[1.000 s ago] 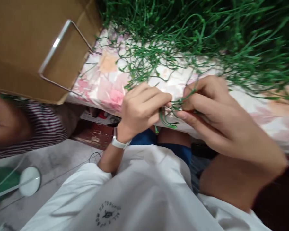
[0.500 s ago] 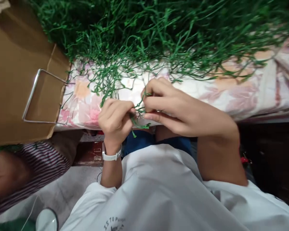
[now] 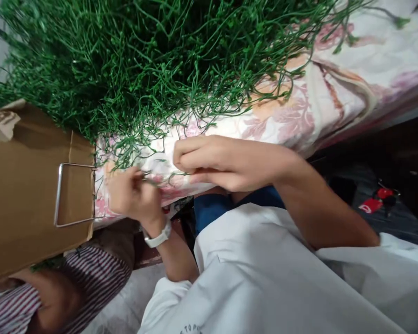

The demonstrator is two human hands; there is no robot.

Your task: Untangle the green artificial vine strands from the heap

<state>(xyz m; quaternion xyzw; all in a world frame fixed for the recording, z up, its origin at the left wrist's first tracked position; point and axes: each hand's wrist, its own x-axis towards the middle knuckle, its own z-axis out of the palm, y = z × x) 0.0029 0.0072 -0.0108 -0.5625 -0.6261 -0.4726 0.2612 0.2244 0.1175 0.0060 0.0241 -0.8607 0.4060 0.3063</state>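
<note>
A heap of thin green artificial grass stems (image 3: 153, 60) lies on a flower-patterned cloth (image 3: 282, 120). My right hand (image 3: 216, 160) is over the cloth's near edge, its fingers curled and the thumb pressed against them. A thin green stem (image 3: 172, 175) runs to its fingertips. To its left is my left hand (image 3: 134, 192), with a white-banded watch (image 3: 159, 235) on the wrist. Its fingers are curled and blurred by motion. A bit of green shows by its thumb, but what lies inside the fingers is hidden.
On the left stands an open cardboard box (image 3: 24, 195) with a bent metal wire frame (image 3: 58, 195) at its edge. A person in a striped shirt (image 3: 94, 273) sits beyond it. Keys with a red tag (image 3: 371, 204) lie at the right.
My hands, close together on a green stem before, are now apart, the left one moved left toward the box. The view has shifted, with more cloth showing at the right.
</note>
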